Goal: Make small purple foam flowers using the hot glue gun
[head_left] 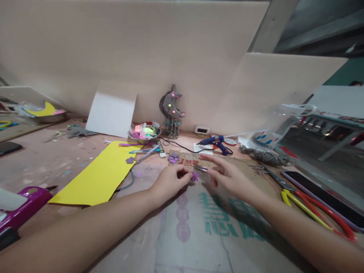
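Note:
My left hand pinches a small purple paper flower just above a sheet of cardboard with green print. Beside the flower, my right hand hovers with its fingers spread and holds nothing. A small metal tool, perhaps tweezers, lies on the cardboard between the two hands. More purple flowers rest a little farther back on the cardboard.
A yellow sheet lies to the left, with pens and a metal bowl of coloured bits behind it. A blue glue gun, twine, red and yellow scissors, a phone and a moon ornament surround the cardboard.

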A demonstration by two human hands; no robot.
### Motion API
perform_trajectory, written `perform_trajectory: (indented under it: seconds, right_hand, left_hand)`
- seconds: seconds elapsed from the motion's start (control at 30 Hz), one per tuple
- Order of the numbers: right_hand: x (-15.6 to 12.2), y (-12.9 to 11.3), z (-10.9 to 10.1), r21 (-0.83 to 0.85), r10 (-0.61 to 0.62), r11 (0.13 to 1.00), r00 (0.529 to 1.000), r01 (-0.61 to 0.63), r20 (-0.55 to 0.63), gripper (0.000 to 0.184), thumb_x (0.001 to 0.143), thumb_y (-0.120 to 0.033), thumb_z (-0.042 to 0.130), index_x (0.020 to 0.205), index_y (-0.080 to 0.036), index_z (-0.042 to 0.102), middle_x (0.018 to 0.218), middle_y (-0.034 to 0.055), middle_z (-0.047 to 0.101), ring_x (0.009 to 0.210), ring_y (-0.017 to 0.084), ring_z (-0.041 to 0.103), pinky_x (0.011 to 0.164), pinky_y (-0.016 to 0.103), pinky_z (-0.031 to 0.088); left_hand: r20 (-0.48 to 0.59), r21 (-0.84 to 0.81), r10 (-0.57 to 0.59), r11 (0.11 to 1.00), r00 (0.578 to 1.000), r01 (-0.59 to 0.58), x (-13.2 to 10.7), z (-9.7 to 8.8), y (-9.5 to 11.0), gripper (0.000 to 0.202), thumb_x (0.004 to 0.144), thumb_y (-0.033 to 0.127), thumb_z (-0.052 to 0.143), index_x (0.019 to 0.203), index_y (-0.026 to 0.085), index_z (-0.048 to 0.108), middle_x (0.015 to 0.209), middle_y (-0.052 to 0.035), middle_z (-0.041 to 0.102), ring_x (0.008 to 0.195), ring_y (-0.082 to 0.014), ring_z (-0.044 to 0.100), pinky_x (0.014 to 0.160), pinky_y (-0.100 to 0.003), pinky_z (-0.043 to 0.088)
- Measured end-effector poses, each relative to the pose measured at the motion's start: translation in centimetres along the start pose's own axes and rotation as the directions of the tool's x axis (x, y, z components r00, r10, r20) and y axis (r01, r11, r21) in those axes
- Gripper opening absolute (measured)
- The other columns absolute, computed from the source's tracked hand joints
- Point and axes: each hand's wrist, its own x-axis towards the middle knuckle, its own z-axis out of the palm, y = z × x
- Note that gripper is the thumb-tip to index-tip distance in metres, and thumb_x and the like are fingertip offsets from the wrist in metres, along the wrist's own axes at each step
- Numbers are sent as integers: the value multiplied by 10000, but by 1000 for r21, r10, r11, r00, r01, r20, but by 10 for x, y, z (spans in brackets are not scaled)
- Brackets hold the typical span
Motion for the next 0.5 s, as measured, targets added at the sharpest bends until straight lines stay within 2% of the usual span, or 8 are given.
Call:
perform_trajectory:
  seconds: [0.1, 0.2, 0.33, 0.4, 0.5]
  right_hand:
    - [0, 11, 19, 108, 60, 992, 994, -70, 97, 509, 831, -283, 491, 1327, -229, 393, 862, 47, 648, 482, 90, 491, 453, 235, 414]
    - [2, 13, 25, 165, 78, 982, 991, -95, 109, 473, 806, -292, 526, 1265, -201, 461, 776, 19, 632, 456, 77, 457, 425, 211, 381]
    - [1, 10, 24, 0, 105, 994, 993, -106, -51, 248, 802, -331, 514, 941, -165, 633, 577, -14, 570, 463, 104, 478, 428, 215, 376]
    - [-2, 7, 23, -116, 22, 992, 989, -39, -145, 211, 807, -329, 503, 834, -176, 646, 639, 7, 622, 531, 124, 535, 482, 231, 411]
    - [-7, 3, 23, -254, -133, 964, 968, 77, -211, 189, 809, -313, 510, 792, -190, 653, 727, 18, 671, 649, 150, 594, 588, 250, 446]
  left_hand:
    - [6, 40, 52, 998, 999, -52, 0, -1, 0, 187, 786, 292, 508, 753, 157, 633, 702, -4, 647, 644, -121, 569, 598, -212, 417]
    - [1, 74, 78, 994, 997, -78, 0, -1, 0, 179, 783, 282, 512, 752, 161, 641, 737, -6, 658, 689, -129, 582, 638, -218, 425]
    - [11, 73, 73, 995, 997, -73, -1, -1, 1, 178, 782, 290, 521, 772, 165, 647, 743, -1, 660, 679, -122, 579, 618, -206, 422]
    - [8, 78, 73, 994, 997, -74, -2, -1, 1, 173, 782, 285, 523, 768, 165, 646, 728, 3, 656, 662, -115, 573, 604, -200, 419]
    - [-1, 98, 75, 992, 997, -74, -2, -1, 1, 172, 784, 287, 524, 762, 165, 644, 714, 4, 650, 654, -114, 570, 592, -200, 414]
